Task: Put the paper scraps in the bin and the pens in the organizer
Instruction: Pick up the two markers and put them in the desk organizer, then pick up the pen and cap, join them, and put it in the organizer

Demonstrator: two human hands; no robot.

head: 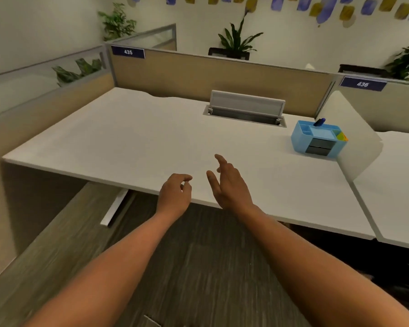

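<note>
A light blue desk organizer (318, 139) stands at the back right of the white desk (128, 142), with a dark blue pen (319, 122) sticking out of its rear compartment. My left hand (175, 195) hovers over the desk's front edge with its fingers curled loosely and nothing in them. My right hand (229, 184) is just beside it, held edge-on with the fingers spread, also holding nothing. I see no paper scraps, no loose pens and no bin.
An open grey cable flap (246, 107) sits at the back middle of the desk. Beige partition panels (210, 76) close off the rear and left. A white curved divider (354, 142) separates this desk from the neighbouring one on the right. Dark carpet lies below.
</note>
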